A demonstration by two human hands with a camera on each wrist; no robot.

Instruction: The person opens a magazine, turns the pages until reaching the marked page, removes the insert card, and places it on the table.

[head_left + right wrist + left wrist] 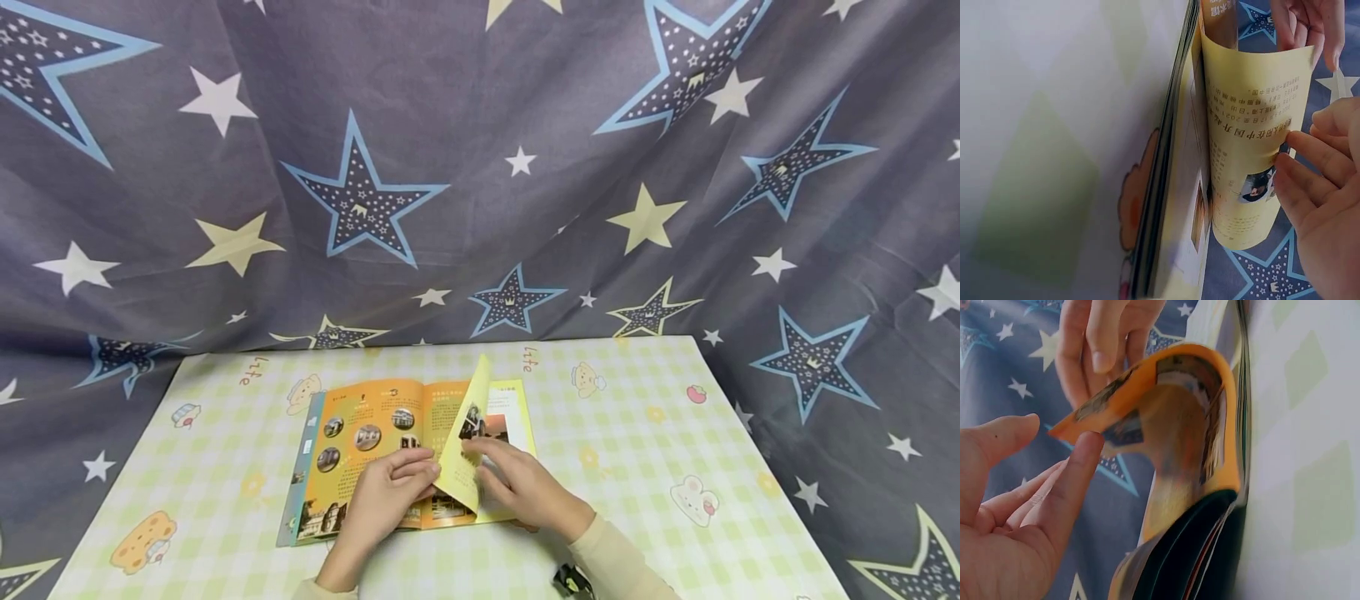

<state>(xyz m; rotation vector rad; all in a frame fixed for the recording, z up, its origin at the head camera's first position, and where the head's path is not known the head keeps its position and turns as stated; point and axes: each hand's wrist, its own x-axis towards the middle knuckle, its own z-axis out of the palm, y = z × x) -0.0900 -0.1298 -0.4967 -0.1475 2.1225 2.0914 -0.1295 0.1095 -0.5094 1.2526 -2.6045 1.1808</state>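
An open magazine (375,454) lies on the table with orange pages on its left side. One page (459,479), yellow on the side facing right, stands up curled in the middle. My left hand (386,492) is at the page's near lower edge; in the left wrist view the index fingertip touches the edge, with the thumb (1019,431) apart from it. Along the yellow face, my right hand (1329,181) touches the page with extended fingertips, beside a small printed photo (1257,185).
A light green checked tablecloth (645,500) with cartoon prints covers the table. Behind and to the right hangs a dark curtain (480,200) with stars. Near the right sleeve (618,558) lies a small black object (572,579) at the front.
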